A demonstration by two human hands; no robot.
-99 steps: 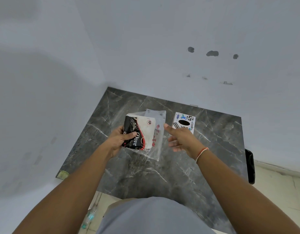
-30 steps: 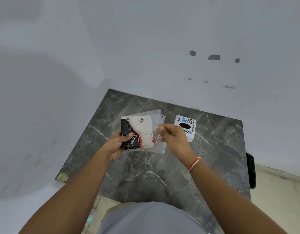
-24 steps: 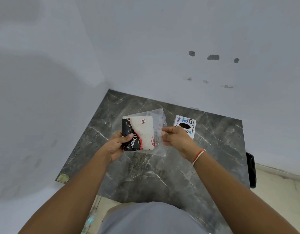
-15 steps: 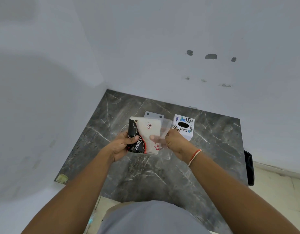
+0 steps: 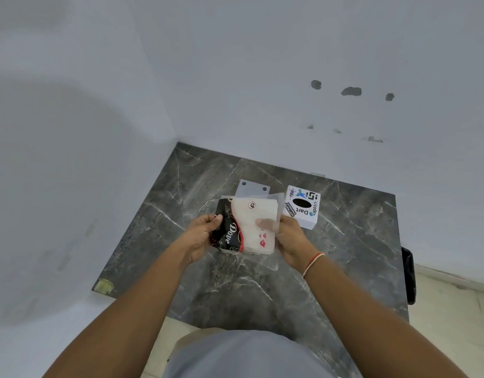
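Note:
A folded black, white and red cloth item with "Dove" lettering (image 5: 236,227) sits inside a clear plastic bag (image 5: 265,259), held above the dark marble table (image 5: 235,290). My left hand (image 5: 200,234) grips the item's black left edge, thumb on top. My right hand (image 5: 285,236) holds the bag's right side, its thumb pressing over the white part through the plastic. The bag's header strip with two holes (image 5: 253,188) sticks out behind the item.
A white box with stickers and a black oval hole (image 5: 302,207) stands on the table just right of my hands. White walls close off the table at the back and left. A dark object (image 5: 408,274) hangs off the table's right edge.
My right hand went from hovering open to pinching the bag, then slid onto its right side with the thumb over the item. The bag now lies closer around the cloth.

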